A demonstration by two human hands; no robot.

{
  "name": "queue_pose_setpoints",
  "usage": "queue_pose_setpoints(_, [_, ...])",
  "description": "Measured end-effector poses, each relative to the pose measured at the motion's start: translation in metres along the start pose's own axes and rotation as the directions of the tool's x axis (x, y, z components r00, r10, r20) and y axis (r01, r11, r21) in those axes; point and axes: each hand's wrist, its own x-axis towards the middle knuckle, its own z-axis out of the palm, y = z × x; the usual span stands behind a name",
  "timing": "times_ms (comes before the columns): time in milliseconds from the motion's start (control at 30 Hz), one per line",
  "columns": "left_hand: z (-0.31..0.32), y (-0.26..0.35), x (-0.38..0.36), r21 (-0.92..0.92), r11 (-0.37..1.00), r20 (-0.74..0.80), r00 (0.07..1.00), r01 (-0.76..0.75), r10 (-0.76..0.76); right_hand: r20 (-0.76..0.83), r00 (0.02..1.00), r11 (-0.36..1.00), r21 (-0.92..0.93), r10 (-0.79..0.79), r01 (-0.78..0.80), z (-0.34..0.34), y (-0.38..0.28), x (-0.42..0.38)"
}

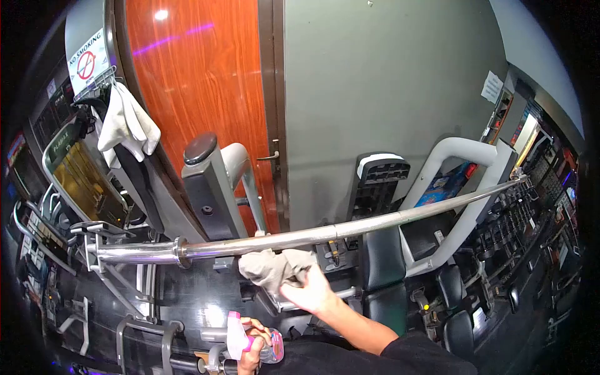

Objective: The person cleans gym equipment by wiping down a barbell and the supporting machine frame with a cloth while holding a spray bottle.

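Observation:
A long shiny metal barbell runs across the view, with a collar and thick sleeve at its left end. Just under the bar, my right hand holds a crumpled grey-beige cloth, whose top edge meets the bar's underside. Lower down, my left hand is wrapped round a spray bottle with a white and pink head and a clear body. The bottle is below the bar and apart from it.
Behind the bar are a wooden door, a grey wall and machine frames. A black padded bench stands right of centre. White cloths hang at the left. Dumbbell racks line the right side.

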Motion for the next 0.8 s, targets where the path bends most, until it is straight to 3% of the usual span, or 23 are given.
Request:
queue_pose_setpoints(67, [0.002,-0.003,0.002,-0.028,0.999,-0.002,1.0,0.021,-0.021,0.083,0.991,0.98,-0.164,-0.102,0.115,0.014,-0.029,-0.021])
queue_pose_setpoints(100, [0.003,-0.003,0.004,-0.032,0.999,0.016,0.999,0.032,-0.031,-0.111,0.986,0.577,-0.816,-0.121,-0.021,0.017,-0.048,-0.034])
queue_pose_setpoints(167, [0.006,-0.005,0.009,-0.039,0.998,0.036,0.999,0.042,-0.041,-0.009,0.927,0.583,-0.78,-0.374,0.227,0.012,-0.06,-0.045])
queue_pose_setpoints(200, [0.007,-0.006,0.011,-0.036,0.999,0.047,0.998,0.039,-0.037,-0.083,0.943,0.819,-0.525,-0.321,0.233,-0.002,-0.067,-0.049])
queue_pose_setpoints(233, [0.008,-0.007,0.012,-0.033,0.999,0.057,0.998,0.034,-0.032,-0.132,0.96,0.955,-0.205,-0.246,0.217,-0.016,-0.076,-0.052])
queue_pose_setpoints(300, [0.007,-0.008,0.014,-0.033,0.999,0.065,0.997,0.037,-0.035,-0.106,0.981,0.96,0.21,-0.164,0.184,-0.022,-0.097,-0.062])
queue_pose_setpoints(367, [0.007,-0.009,0.016,-0.031,0.999,0.077,0.996,0.04,-0.037,-0.256,0.936,0.959,0.087,-0.241,0.271,-0.003,-0.106,-0.069])
queue_pose_setpoints(533, [0.006,-0.011,0.017,-0.005,0.997,0.055,0.995,0.079,-0.079,-0.262,0.908,0.943,-0.03,-0.328,0.332,-0.013,-0.101,-0.086])
queue_pose_setpoints(633, [0.008,-0.011,0.016,0.004,0.996,0.056,0.995,0.084,-0.084,-0.144,0.892,0.903,-0.108,-0.428,0.415,-0.007,-0.092,-0.091])
queue_pose_setpoints(667, [0.007,-0.012,0.016,0.005,0.996,0.057,0.995,0.085,-0.085,-0.143,0.825,0.833,-0.193,-0.546,0.518,-0.005,-0.09,-0.092])
queue_pose_setpoints(733, [0.004,-0.015,0.014,-0.058,0.996,0.088,0.994,0.071,-0.065,0.138,0.549,0.361,-0.619,-0.824,0.697,-0.001,-0.098,-0.083])
queue_pose_setpoints(767, [0.004,-0.015,0.014,-0.057,0.996,0.089,0.994,0.072,-0.066,0.31,0.395,0.061,-0.716,-0.864,0.695,0.006,-0.106,-0.076])
queue_pose_setpoints(800, [0.004,-0.014,0.014,-0.054,0.996,0.079,0.995,0.068,-0.064,0.25,0.315,-0.04,-0.836,-0.916,0.547,0.011,-0.107,-0.074])
